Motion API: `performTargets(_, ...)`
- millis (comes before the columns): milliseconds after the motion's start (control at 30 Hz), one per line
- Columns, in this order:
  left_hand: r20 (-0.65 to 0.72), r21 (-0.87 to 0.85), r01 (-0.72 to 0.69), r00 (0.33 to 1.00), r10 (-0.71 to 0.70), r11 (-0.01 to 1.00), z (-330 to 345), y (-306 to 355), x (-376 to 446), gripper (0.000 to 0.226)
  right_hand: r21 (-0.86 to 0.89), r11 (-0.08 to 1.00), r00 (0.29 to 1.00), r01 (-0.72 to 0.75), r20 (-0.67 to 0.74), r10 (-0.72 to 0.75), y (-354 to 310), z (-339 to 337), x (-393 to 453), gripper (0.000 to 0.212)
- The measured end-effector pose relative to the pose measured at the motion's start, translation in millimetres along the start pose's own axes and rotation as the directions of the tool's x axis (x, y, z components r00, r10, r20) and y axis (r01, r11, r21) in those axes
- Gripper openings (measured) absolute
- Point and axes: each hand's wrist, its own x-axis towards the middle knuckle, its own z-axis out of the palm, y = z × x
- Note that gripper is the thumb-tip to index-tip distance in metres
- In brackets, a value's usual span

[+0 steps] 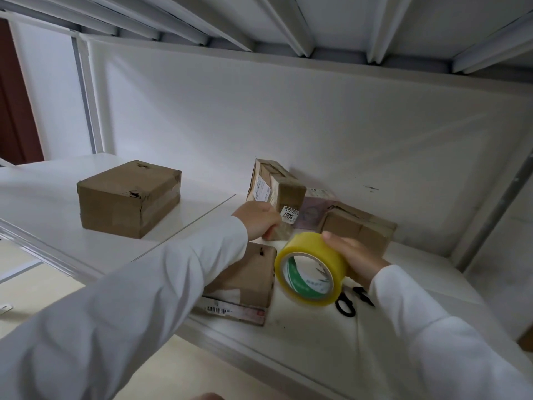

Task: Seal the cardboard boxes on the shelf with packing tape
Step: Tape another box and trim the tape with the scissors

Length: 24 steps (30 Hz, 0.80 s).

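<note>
My left hand grips the lower corner of a small taped cardboard box that stands tilted on the white shelf. A white label sits on that box near my fingers. My right hand holds a yellow roll of packing tape just right of the box, its open core facing me. A flat box with a barcode label lies under my left forearm. Another brown box lies behind the tape roll. A larger taped box stands apart on the left.
Black scissors lie on the shelf below the tape roll, partly hidden by my right sleeve. A white back panel closes the shelf behind the boxes. A grey upright post stands at the right. The upper shelf's ribs run overhead.
</note>
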Motion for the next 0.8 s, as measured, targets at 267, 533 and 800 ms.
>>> performTargets(267,-0.072,-0.012,0.073,0.995,-0.073,0.997,1,-13,-5,0.024,-0.375,0.923,0.996,-0.080,-0.075,0.055,-28,-7,12,0.043)
performTargets(533,-0.073,0.250,0.197,0.980,-0.185,0.948,-10,-38,-11,0.026,-0.658,0.749,0.990,-0.083,0.034,0.139,-39,15,32,0.039)
performTargets(800,-0.002,0.176,0.251,0.967,-0.255,0.952,-20,-44,-9,0.039,-0.754,0.655,0.980,-0.056,0.083,0.179,-48,23,41,0.046)
